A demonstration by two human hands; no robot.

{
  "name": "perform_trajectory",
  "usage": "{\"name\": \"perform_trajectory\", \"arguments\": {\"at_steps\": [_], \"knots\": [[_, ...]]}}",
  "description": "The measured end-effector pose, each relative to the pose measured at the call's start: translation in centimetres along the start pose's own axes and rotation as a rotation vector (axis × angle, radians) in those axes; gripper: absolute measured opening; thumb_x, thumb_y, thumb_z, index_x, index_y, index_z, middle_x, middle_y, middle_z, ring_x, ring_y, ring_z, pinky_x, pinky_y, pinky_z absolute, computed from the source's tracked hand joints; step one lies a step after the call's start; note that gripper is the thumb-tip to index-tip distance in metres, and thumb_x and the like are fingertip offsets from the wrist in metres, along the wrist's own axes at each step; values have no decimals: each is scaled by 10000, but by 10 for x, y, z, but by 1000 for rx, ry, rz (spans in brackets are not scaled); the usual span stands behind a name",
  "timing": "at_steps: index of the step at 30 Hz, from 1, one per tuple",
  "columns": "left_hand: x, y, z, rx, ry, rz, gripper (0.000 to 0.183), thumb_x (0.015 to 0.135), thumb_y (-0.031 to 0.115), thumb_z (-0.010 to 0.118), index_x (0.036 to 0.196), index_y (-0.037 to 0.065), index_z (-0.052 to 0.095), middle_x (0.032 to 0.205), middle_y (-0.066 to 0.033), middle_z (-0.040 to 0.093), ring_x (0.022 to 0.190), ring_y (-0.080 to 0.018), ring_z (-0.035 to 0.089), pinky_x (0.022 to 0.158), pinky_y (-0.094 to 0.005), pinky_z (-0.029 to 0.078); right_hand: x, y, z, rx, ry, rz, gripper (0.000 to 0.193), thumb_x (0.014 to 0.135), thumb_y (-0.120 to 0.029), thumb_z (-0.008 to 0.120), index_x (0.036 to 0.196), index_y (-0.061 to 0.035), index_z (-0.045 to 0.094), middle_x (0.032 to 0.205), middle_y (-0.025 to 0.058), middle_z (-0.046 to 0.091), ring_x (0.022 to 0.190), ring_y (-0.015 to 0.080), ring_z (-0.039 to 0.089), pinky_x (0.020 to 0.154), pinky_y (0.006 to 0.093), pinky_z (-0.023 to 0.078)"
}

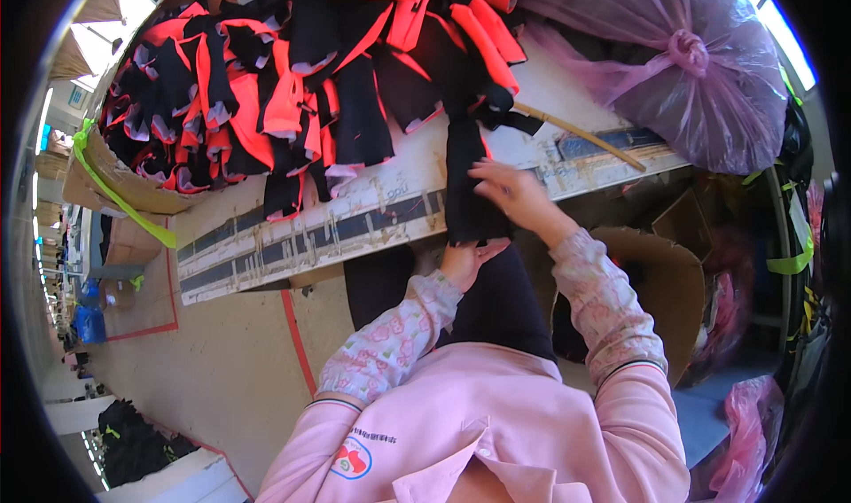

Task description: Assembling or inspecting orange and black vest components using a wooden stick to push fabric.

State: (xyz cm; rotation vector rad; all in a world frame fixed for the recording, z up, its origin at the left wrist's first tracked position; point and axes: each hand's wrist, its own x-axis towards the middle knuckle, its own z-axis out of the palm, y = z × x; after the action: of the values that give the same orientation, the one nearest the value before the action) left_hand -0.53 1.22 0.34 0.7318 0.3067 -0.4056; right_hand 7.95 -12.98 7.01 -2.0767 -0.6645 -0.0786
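A black fabric piece (474,184), shaped like a short sleeve, hangs over the near edge of the worktable in front of me. My left hand (467,262) is at its lower end, with most of the fingers hidden by the cloth; whether they grip it I cannot make out. Over the fabric's right edge lies my right hand (516,198), its fingers stretched out and apart. Behind, a large heap of black and neon orange-red fabric pieces (257,113) covers the far part of the table, some with grey undersides.
The worktable (381,224) has a worn, taped edge. A wooden stick (581,135) lies on it, near a tied translucent purple bag (700,77). A cardboard box (660,277) stands below on the right. Lime-green strap (124,193) hangs at the left.
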Motion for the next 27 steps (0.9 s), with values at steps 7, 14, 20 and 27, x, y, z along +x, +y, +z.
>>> {"name": "perform_trajectory", "arguments": {"at_steps": [7, 14, 20, 27], "knots": [[2, -11, -6, 67, -53, -28, 293, 969, 139, 332, 1208, 19, 449, 1140, -179, 545, 1015, -354, 573, 929, -471, 457, -78, 135, -165, -1099, 214, 614, 353, 798, -50, 498, 1150, -69, 515, 1074, 159, 542, 1023, 350, 517, 856, 450, 433], [0, -7, 2, 36, -71, 19, 280, 969, 152, 355, 1194, 21, 458, 1155, -152, 539, 1020, -337, 569, 939, -442, 453, -82, 102, -182, -1022, -25, 470, 170, 815, -75, 510, 981, -45, 535, 1002, 174, 544, 931, 367, 547, 773, 443, 460], [1, -10, 1, 69, -51, 7, 299, 976, 192, 345, 1190, 12, 452, 1114, -168, 562, 999, -320, 590, 919, -420, 470, -146, 90, -164, -353, 188, 646, 64, 902, -101, 449, 908, -39, 465, 690, 97, 545, 576, 238, 543, 486, 333, 431], [-5, -7, 12, 40, 12, -7, 275, 970, 164, 354, 1153, -3, 474, 1049, -169, 585, 966, -312, 606, 879, -418, 498, -281, -75, -78, 151, 69, 837, 218, 935, -214, 452, 837, -60, 571, 550, -65, 404, 490, 20, 349, 430, 207, 284]]}}
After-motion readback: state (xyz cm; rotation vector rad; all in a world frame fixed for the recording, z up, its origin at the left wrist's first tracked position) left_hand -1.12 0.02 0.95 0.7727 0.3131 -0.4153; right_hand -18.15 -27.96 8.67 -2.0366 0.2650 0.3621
